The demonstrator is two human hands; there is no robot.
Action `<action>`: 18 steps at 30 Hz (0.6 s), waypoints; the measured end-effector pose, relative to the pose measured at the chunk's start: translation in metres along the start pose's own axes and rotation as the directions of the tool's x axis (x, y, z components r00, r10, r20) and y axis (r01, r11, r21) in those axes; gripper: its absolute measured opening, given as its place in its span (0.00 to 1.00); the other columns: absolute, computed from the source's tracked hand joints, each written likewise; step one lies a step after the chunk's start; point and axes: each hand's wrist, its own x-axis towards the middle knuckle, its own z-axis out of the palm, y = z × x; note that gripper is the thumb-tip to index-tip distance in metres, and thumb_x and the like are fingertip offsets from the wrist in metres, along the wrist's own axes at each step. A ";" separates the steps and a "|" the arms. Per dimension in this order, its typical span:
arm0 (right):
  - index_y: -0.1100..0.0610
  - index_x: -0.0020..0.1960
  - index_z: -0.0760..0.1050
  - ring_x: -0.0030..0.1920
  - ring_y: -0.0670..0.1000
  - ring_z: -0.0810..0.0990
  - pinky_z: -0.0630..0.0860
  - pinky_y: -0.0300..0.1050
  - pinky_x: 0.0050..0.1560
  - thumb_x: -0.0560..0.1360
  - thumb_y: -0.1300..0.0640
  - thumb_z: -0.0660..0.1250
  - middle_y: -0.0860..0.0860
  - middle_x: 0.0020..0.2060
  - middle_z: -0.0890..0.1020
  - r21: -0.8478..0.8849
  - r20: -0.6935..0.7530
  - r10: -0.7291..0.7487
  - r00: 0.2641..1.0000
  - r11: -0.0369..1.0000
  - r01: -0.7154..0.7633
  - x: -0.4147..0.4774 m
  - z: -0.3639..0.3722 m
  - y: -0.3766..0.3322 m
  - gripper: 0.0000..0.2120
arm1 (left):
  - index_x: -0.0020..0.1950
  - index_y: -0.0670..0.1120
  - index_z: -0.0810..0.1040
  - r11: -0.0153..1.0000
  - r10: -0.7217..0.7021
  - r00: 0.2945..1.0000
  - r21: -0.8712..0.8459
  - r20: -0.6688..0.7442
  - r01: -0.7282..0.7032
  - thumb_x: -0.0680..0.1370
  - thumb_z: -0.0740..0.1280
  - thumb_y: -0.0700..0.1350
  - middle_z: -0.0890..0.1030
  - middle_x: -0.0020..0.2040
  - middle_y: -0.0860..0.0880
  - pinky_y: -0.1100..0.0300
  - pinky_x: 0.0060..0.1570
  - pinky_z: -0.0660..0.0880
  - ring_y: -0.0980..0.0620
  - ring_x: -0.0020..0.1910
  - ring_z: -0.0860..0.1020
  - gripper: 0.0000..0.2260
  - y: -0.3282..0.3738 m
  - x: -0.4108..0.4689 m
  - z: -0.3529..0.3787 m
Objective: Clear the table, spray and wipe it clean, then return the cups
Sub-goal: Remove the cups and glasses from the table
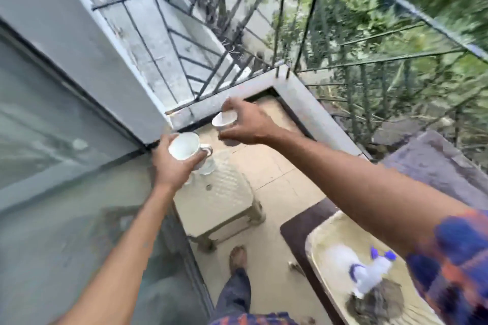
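Both hands — left (174, 163), right (248, 124) — grip round white cups (184, 149).

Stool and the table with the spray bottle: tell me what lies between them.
In the head view, bare floor tiles and the edge of a dark brown mat lie between the stool and the table; nothing else stands there.

Soft, even daylight enters from beyond the railing (309, 21); shadows are faint. Motion blur smears the foliage (396, 21) behind the railing and the checked sleeve (454, 258) far below it; the railing's top bar bows.
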 end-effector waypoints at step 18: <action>0.53 0.69 0.71 0.61 0.55 0.79 0.73 0.45 0.61 0.68 0.56 0.76 0.51 0.63 0.79 -0.018 0.124 0.414 0.902 0.909 -0.416 0.047 0.289 0.160 0.31 | 0.66 0.51 0.79 0.869 -0.472 0.880 0.200 0.055 0.453 0.63 0.84 0.41 0.82 0.62 0.49 0.63 0.56 0.69 0.46 0.61 0.78 0.32 -0.299 0.020 0.076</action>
